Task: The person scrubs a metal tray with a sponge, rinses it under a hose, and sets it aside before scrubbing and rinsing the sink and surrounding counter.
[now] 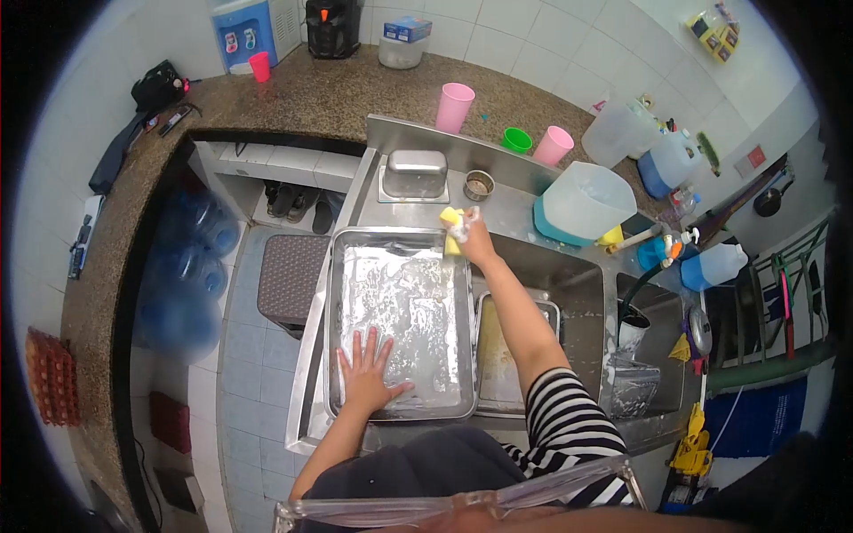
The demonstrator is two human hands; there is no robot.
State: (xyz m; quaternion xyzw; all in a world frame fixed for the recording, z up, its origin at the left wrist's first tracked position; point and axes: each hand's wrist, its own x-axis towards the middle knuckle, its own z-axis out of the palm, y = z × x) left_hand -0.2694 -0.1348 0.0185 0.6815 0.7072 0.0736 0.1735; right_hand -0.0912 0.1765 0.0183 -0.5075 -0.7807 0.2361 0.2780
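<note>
Because your right forearm crosses over the sink (582, 280), it hides part of the smaller tray (502, 355) lying in the basin, and the large metal tray (409, 298) overlaps its left side. You can't see the large tray's underside, and your dark clothing cuts off the near side of the sink unit. Foam and your fingers cover some of the yellow sponge (454, 242). Your right hand (475, 238) is closed around that sponge at the large tray's far right corner. Your left hand (364, 377) has its fingers spread, palm down on the near left part of the same tray, whose surface is wet and streaked white.

Beyond the tray, a metal box (418, 175) and a small round tin (478, 185) stand on the steel ledge, with a tub of teal liquid (582, 204) farther right. You have two pink cups and a green cup (516, 139) along the speckled counter (320, 98). Left of the sink, a brown stool (289, 280) stands on floor tiles; the blue bottles (187, 293) past it are blurred.
</note>
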